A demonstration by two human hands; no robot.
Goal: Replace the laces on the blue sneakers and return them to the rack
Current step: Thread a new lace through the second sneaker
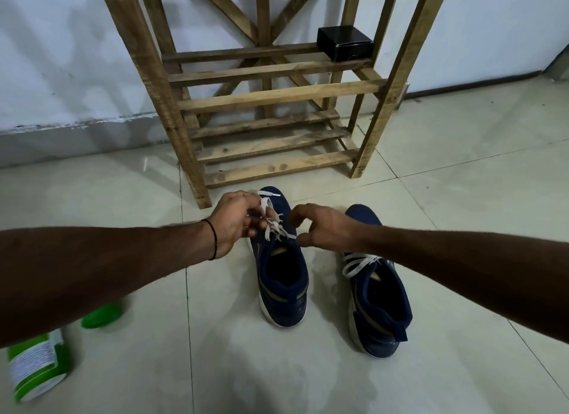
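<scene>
Two blue sneakers stand on the tiled floor, toes toward the wooden rack (271, 96). The left sneaker (281, 278) carries a white lace (277, 225) threaded loosely across its upper eyelets. My left hand (235, 219) pinches that lace near the toe, with a lace end sticking out above the fingers. My right hand (326, 228) hovers over the same sneaker's right side with curled fingers; whether its thumb and finger pinch the lace end at the eyelets is unclear. The right sneaker (381, 299) has its white lace (358, 264) tied across the tongue, partly hidden under my right forearm.
A black box (346, 45) sits on the rack's upper slatted shelf at the right. A green-and-white container (34, 370) lies on the floor at the lower left, with its green lid (103, 315) beside it. A white wall runs behind the rack.
</scene>
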